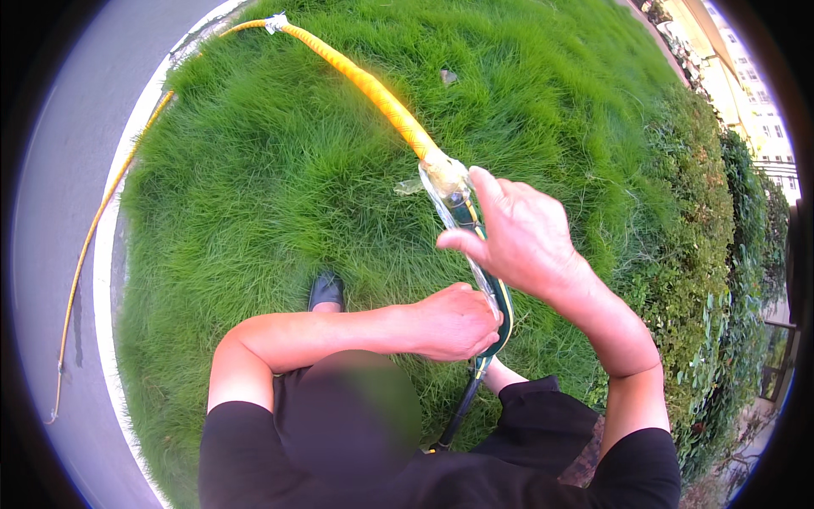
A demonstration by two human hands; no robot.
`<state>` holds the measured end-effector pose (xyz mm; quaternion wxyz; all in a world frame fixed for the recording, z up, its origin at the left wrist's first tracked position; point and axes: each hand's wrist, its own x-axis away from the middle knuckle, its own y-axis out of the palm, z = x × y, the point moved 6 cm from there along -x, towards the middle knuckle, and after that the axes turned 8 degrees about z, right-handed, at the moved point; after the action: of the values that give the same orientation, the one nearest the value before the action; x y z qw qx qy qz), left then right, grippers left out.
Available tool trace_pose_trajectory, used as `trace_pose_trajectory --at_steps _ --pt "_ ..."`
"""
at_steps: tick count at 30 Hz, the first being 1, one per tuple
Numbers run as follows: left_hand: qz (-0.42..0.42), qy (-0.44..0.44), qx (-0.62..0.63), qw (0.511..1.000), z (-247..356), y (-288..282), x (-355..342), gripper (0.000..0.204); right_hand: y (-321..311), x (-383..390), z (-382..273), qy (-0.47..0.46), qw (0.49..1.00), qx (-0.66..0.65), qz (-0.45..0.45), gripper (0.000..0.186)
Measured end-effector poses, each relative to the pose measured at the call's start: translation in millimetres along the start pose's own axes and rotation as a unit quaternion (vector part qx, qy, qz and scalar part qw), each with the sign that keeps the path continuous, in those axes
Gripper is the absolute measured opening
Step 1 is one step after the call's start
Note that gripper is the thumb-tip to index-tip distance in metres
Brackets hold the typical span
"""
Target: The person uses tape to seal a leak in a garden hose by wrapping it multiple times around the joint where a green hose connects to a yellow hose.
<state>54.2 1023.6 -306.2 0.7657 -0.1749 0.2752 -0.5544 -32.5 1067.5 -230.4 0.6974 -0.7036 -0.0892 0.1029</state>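
Observation:
A yellow hose [360,81] arches over the grass and meets a dark green hose with yellow stripes [506,331] at a joint wrapped in clear plastic [447,178]. From this joint a strip of clear plastic [449,216] trails down along the green hose. My left hand [458,324] is closed around the strip's lower end, against the green hose. Just beside the joint, my right hand [526,233] has its thumb and forefinger stretched apart. The green hose passes behind it; its other fingers are partly hidden.
Long grass [254,212] surrounds me. A white curb [106,263] borders the grey pavement [59,187] at left, where more yellow hose [102,208] lies. A hedge [695,212] stands at right. A dark tube [460,411] is between my legs. White plastic [275,24] wraps the far hose.

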Motion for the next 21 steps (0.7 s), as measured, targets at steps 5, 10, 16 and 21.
trace_pose_trajectory --at_steps 5,10,16,21 --pt "0.147 0.025 0.100 0.984 14.0 -7.0 -23.7 0.022 14.5 13.4 -5.8 -0.034 0.995 0.092 0.018 0.057" --pt "0.119 -0.075 0.331 0.933 1.8 9.4 -23.5 0.044 0.9 12.6 7.7 -0.005 0.998 0.066 -0.004 0.039" --pt "0.215 -0.270 0.697 0.628 -61.2 43.8 2.7 0.027 -8.7 34.3 24.6 0.048 0.996 -0.014 0.079 0.033" --pt "0.472 -0.172 0.545 0.671 -104.4 -31.1 13.2 0.037 3.7 54.3 22.4 0.091 0.988 -0.069 0.102 0.018"
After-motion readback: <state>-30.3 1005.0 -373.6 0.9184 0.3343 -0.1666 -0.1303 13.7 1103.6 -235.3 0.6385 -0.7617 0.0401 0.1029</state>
